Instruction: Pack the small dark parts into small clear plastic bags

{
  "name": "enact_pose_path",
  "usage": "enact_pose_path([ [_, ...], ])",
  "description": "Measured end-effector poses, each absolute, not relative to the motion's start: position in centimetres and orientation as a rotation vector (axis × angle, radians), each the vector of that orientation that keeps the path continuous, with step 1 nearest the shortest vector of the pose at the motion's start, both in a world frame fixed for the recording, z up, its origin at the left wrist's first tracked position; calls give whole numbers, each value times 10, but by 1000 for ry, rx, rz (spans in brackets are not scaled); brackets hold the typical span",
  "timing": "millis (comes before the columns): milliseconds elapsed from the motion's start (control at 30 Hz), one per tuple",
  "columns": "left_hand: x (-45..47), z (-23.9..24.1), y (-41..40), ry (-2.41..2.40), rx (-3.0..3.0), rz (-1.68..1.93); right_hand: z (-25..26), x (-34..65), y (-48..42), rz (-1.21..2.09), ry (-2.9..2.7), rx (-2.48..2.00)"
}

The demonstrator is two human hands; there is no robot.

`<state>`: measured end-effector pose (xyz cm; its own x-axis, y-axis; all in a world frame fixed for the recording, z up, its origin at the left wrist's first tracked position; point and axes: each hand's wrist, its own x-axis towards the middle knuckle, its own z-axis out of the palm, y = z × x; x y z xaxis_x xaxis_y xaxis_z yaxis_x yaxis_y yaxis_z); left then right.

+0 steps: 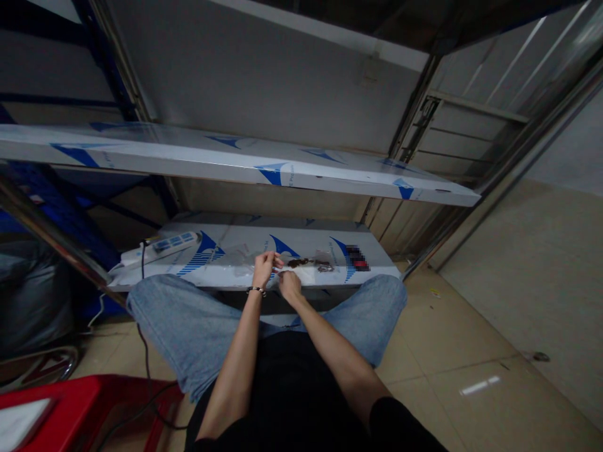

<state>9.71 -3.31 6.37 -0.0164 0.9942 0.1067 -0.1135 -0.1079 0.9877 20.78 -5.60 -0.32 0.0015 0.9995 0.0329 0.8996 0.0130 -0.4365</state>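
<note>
Over the front part of the lower shelf [226, 242], my left hand [266, 267] has its fingers bent and pressed together, a beaded bracelet [257, 290] on its wrist. Close beside it on the right, my right hand [289, 285] is closed, its knuckles upward. What the fingers hold is too small and dim to make out; something clear like plastic film shows around them. Just beyond my right hand lies a small heap of dark brown pieces [299, 262]. A clear plastic bag [325, 262] with brown bits lies to its right, and another clear bag [241, 258] lies left of my hands.
An upper shelf [235, 157] in printed film spans above my hands. A white power strip [162, 246] with a dark cable stands at the lower shelf's left end. A blurred-out item [358, 258] lies at right. A red stool [89, 402] is at lower left.
</note>
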Motion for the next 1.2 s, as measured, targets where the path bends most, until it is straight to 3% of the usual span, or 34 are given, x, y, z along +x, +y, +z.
enact_pose_path([
  [233, 91, 20, -17, 1525, 1441, 1246, -7, 205, -63, 468, -2055, -1762],
  [467, 129, -12, -35, 1525, 1787, 1081, -6, 232, -55, 640, -1857, -1642],
  [767, 126, -41, -37, 1631, 2191, 796, -19, 269, -51, 286, -1393, -1911],
  [1200, 132, -20, -43, 1727, 2402, 558, -33, 277, -43, 190, -1630, -2113],
])
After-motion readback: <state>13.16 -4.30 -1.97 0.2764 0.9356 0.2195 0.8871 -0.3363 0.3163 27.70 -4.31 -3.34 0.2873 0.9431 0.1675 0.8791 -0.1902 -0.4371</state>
